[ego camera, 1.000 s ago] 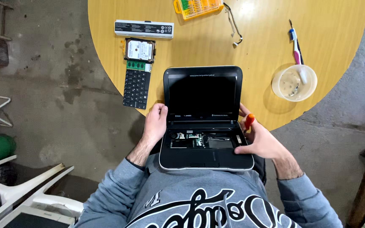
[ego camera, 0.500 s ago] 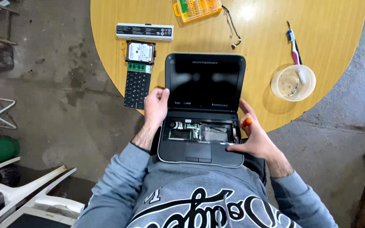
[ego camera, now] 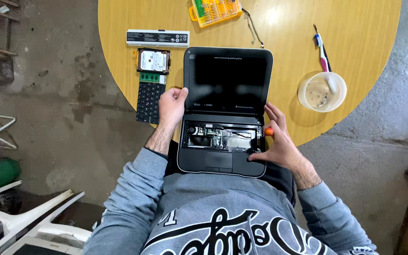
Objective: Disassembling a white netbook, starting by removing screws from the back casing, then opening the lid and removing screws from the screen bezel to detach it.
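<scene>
Left hand [ego camera: 171, 106] grip on laptop [ego camera: 225, 111] edge, right hand [ego camera: 279, 144] grip closed on screwdriver [ego camera: 268, 131], keyboard [ego camera: 148, 101] beside

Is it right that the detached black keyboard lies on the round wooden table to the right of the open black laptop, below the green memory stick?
Not quite. In the head view the detached black keyboard lies left of the open black laptop, not right. It does lie on the round wooden table, below the green memory stick.
</scene>
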